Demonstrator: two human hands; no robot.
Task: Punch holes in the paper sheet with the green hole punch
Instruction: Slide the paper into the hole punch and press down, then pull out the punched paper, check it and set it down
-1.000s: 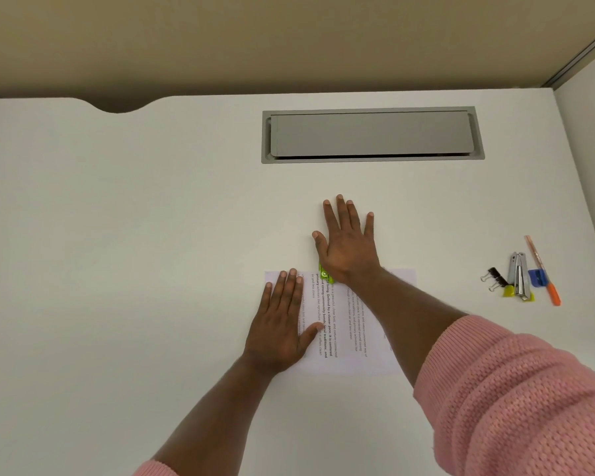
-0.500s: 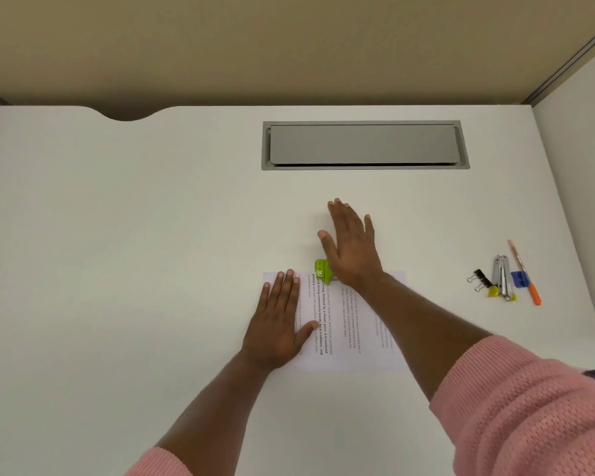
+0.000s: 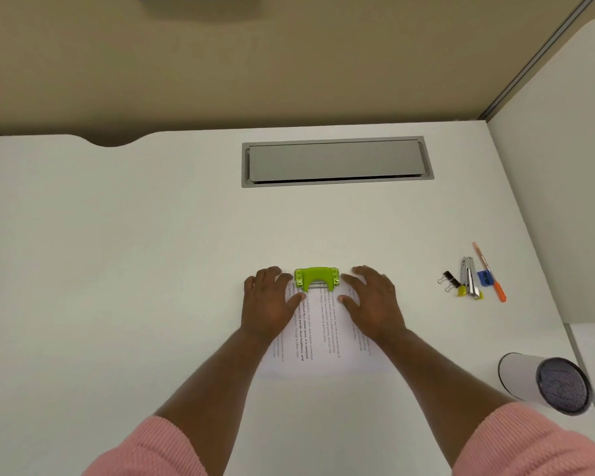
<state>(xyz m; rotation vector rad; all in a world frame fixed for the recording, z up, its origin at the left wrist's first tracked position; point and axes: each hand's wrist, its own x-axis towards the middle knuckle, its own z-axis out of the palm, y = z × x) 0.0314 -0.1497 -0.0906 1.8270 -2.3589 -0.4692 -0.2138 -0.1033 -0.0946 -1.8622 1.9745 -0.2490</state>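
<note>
A printed paper sheet (image 3: 318,341) lies flat on the white desk (image 3: 134,269). The green hole punch (image 3: 316,279) sits uncovered on the sheet's far edge, with that edge in its slot. My left hand (image 3: 270,304) rests on the sheet's left part, just left of the punch, fingers slightly bent, thumb on the paper close to the punch. On the sheet's right part lies my right hand (image 3: 371,300), just right of the punch, its thumb also on the paper. Neither hand grips the punch.
At the right lie black binder clips (image 3: 448,281), a metal stapler (image 3: 470,277), a blue sharpener (image 3: 485,278) and an orange pen (image 3: 490,271). A white cylinder with a dark mesh end (image 3: 543,381) lies at the near right. A grey cable hatch (image 3: 335,161) is set in the desk's far side.
My right hand lifted off the green punch and came down on the paper to its right. My left hand slid forward beside the punch. The camera tilted up.
</note>
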